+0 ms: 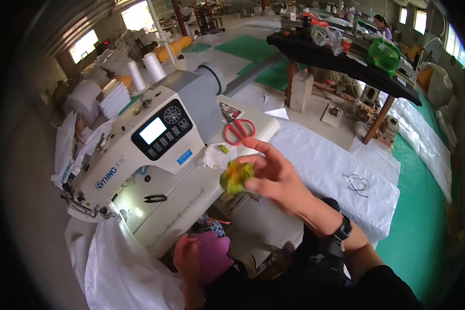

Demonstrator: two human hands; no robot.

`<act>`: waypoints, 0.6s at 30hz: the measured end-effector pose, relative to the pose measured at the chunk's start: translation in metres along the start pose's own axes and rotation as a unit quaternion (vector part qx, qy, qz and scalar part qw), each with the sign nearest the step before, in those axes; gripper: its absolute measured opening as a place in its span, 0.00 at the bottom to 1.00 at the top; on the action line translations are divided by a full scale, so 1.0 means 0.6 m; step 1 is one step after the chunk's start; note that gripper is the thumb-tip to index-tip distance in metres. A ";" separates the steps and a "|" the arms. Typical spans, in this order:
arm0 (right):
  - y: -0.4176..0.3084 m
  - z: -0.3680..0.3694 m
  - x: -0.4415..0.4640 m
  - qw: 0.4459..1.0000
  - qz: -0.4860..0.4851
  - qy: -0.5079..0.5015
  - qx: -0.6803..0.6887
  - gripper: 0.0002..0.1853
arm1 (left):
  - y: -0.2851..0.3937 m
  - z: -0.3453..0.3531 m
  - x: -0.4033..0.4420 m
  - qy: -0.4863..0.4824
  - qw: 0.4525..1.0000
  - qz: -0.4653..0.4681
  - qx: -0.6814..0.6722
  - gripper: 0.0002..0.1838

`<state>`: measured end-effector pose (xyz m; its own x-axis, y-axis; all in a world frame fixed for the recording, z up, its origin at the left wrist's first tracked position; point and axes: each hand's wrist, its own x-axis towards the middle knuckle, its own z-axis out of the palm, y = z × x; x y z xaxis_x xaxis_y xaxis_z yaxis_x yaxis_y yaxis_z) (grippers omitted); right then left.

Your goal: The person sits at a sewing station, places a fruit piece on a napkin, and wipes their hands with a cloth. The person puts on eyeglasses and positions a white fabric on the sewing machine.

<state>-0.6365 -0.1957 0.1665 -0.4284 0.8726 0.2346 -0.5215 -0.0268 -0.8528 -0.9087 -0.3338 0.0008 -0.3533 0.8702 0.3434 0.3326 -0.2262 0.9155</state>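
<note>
Raised over the front edge of the sewing machine table is my right hand [274,178], its thumb and fingers closed on a crumpled yellow-green piece with an orange patch [236,177], blurred by motion. My left hand [187,257] is low by my lap, fingers curled, beside a purple scalloped piece [214,257]; whatever it may hold is hidden. Beyond my right hand, red-handled scissors [238,132] lie on the table. A small yellow-green scrap [223,149] sits on a white cloth [212,156]. Black thread snips [155,198] rest near the lit needle area.
The sewing machine [134,139] stands at left, with thread cones [152,67] behind it. White fabric [124,268] hangs off its front. Eyeglasses [357,183] lie on a white-covered surface [315,155] at right. A black-topped table [341,57] carries a green bag [383,56].
</note>
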 end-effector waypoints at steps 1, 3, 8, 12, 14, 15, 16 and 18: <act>0.048 -0.032 0.033 0.998 -0.040 0.009 -0.052 0.37 | -0.006 -0.002 0.006 -0.020 1.000 -0.007 -0.004 0.19; 0.119 -0.072 0.083 0.996 -0.041 0.027 -0.079 0.36 | 0.017 0.013 0.037 -0.020 0.999 0.018 0.044 0.19; 0.201 -0.078 0.171 0.931 -0.168 0.120 -0.301 0.30 | 0.065 0.068 0.140 -0.005 0.995 -0.014 -0.100 0.17; 0.230 -0.088 0.177 0.718 -0.259 0.155 -0.627 0.28 | 0.031 0.112 0.228 -0.026 0.999 0.036 -0.027 0.17; 0.233 -0.090 0.171 0.698 -0.252 0.163 -0.650 0.28 | 0.012 0.137 0.257 -0.019 0.994 0.110 0.001 0.18; 0.234 -0.093 0.167 0.678 -0.241 0.172 -0.673 0.29 | 0.007 0.145 0.267 -0.019 0.994 0.109 0.002 0.18; 0.235 -0.096 0.164 0.678 -0.235 0.165 -0.677 0.31 | 0.005 0.155 0.277 -0.011 0.992 0.114 0.051 0.17; 0.223 -0.091 0.155 0.675 -0.249 0.161 -0.676 0.31 | 0.000 0.171 0.292 -0.006 0.988 0.116 0.103 0.16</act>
<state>-0.7056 -0.0914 0.0485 -0.1523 0.6759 0.7211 0.7014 0.5879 -0.4029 -0.8808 -0.1366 0.0395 -0.2366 0.8107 0.5355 0.5740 -0.3280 0.7503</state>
